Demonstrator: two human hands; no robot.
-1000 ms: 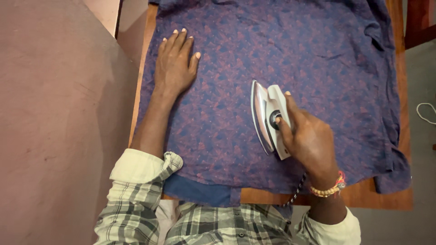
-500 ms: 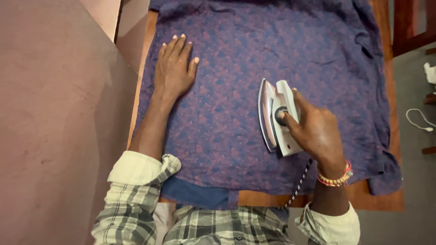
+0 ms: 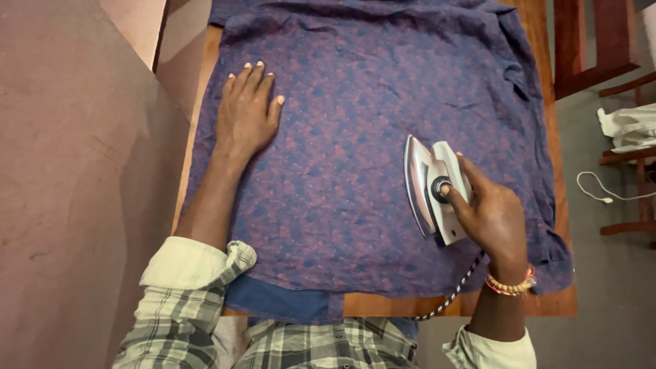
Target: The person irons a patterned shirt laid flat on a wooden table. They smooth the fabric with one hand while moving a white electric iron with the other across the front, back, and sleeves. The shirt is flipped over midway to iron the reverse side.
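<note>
A purple patterned cloth (image 3: 355, 116) lies spread over a wooden table (image 3: 526, 304). My left hand (image 3: 244, 113) rests flat on the cloth's left part, fingers apart and pointing away from me. My right hand (image 3: 490, 215) grips the handle of a white and silver clothes iron (image 3: 430, 186) standing on the cloth's right part, nose pointing away. A black and white braided cord (image 3: 454, 294) runs from the iron's rear over the table's near edge. A beaded bracelet circles my right wrist.
A brown wall or panel (image 3: 75, 205) borders the table on the left. Wooden chair parts (image 3: 588, 41) stand at the upper right, with a white cloth (image 3: 629, 126) and a thin white cable (image 3: 601, 191) on the grey floor side.
My right hand has slid the iron to the right across the cloth. My left hand stays flat in the same spot on the cloth. The camera view shifted slightly.
</note>
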